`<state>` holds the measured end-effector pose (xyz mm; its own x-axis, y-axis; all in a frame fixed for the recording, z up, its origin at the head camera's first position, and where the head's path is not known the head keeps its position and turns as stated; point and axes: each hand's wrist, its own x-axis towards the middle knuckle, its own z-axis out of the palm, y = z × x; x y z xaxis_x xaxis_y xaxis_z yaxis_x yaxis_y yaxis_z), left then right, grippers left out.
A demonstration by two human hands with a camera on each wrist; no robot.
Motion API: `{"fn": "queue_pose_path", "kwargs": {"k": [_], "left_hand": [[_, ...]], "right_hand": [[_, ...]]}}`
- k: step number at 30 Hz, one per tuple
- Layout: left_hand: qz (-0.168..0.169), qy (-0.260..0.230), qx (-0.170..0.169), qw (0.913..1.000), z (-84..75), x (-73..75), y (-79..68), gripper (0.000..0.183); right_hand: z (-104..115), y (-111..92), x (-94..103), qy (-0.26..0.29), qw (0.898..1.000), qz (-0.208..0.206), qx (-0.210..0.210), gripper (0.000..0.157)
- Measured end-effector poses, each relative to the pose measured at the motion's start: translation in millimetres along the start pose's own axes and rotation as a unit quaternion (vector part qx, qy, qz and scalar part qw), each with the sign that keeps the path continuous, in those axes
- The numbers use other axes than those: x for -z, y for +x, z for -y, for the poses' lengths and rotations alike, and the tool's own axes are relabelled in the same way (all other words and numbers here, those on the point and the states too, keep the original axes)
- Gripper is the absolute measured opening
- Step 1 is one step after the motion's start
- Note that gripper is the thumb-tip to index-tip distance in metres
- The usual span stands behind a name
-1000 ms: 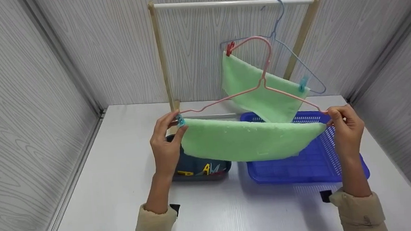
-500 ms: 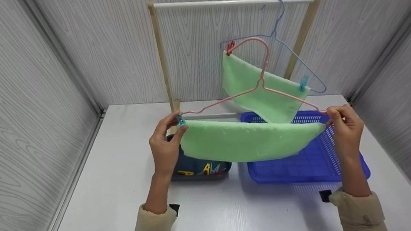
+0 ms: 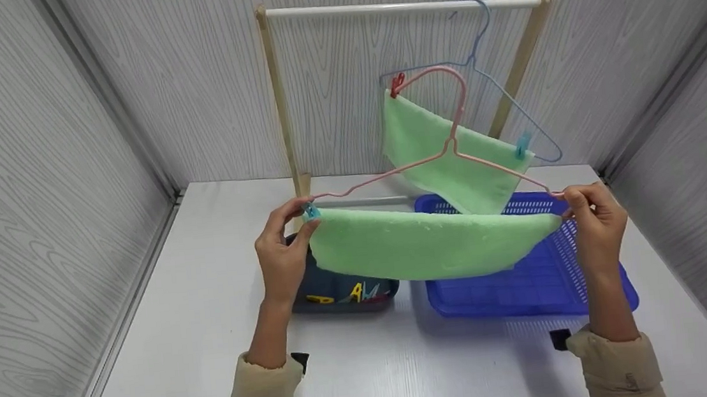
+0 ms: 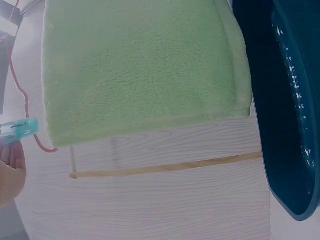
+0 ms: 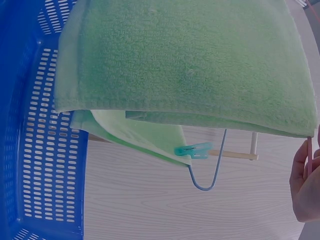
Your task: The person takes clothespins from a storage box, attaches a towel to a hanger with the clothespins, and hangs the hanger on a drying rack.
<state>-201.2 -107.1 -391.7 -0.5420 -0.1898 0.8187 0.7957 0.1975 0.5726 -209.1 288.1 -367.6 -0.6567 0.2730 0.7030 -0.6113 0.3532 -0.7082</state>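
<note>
Left hand (image 3: 281,249) pinches teal clip (image 3: 310,212) at one corner of green towel (image 3: 428,243); right hand (image 3: 597,219) grips end of pink hanger (image 3: 453,143) and towel's opposite corner. Towel raised above tabletop (image 3: 180,341), which carries blue basket (image 3: 496,298) and dark tray (image 3: 335,282) of loose clips (image 3: 356,292). Behind, second towel (image 3: 415,132) clipped to blue hanger (image 3: 471,60) on rack (image 3: 362,8).

A white worktop (image 3: 180,341) with a faint sheen carries a dark blue plastic tub (image 3: 353,308) on the left and, apart from it on the right, a blue perforated plastic basket (image 3: 529,310). Behind them, toward its rear edge, stands a wooden-posted rack (image 3: 401,7).
</note>
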Motion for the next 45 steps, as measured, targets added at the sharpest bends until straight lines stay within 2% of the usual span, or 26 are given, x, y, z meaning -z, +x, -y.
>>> {"fn": "queue_pose_path", "kwargs": {"k": [8,11,13,17,20,26,29,36,43,45], "left_hand": [[-0.019,0.032,-0.032,0.9988,4.8,0.9,-0.8,0.031],[-0.018,0.030,-0.054,0.9979,7.6,1.1,0.1,0.031],[-0.014,0.026,-0.072,0.9969,9.8,1.3,0.8,0.033],[-0.003,0.016,-0.112,0.9935,14.3,1.6,0.6,0.038],[0.002,0.014,-0.128,0.9917,16.9,2.2,-0.9,0.038],[0.013,0.026,-0.118,0.9927,18.8,2.8,-3.3,0.043],[0.010,0.037,-0.112,0.9929,20.1,1.8,-3.4,0.046],[0.004,0.077,-0.085,0.9934,24.0,-1.2,-3.9,0.044],[0.021,0.059,-0.049,0.9968,21.9,-2.5,-5.4,0.045],[0.024,0.054,-0.041,0.9974,21.5,-2.3,-5.7,0.046]], "right_hand": [[-5,-1,2.8,0.003,1.000,0.001,-0.003,0.016],[-6,-1,4.0,-0.007,1.000,0.004,-0.002,0.018],[-6,-2,4.4,0.004,1.000,0.005,-0.008,0.018],[-8,-1,4.9,0.084,0.996,0.002,-0.020,0.017],[-9,-1,5.1,0.125,0.992,0.001,-0.017,0.016],[-12,0,4.4,0.128,0.992,0.004,0.004,0.015],[-12,0,3.2,0.109,0.994,0.008,0.016,0.016],[-13,0,1.8,0.097,0.995,0.006,0.003,0.015],[-12,-1,3.2,0.015,1.000,0.005,-0.001,0.019],[-11,-1,3.4,0.009,1.000,0.001,-0.006,0.020]]}}
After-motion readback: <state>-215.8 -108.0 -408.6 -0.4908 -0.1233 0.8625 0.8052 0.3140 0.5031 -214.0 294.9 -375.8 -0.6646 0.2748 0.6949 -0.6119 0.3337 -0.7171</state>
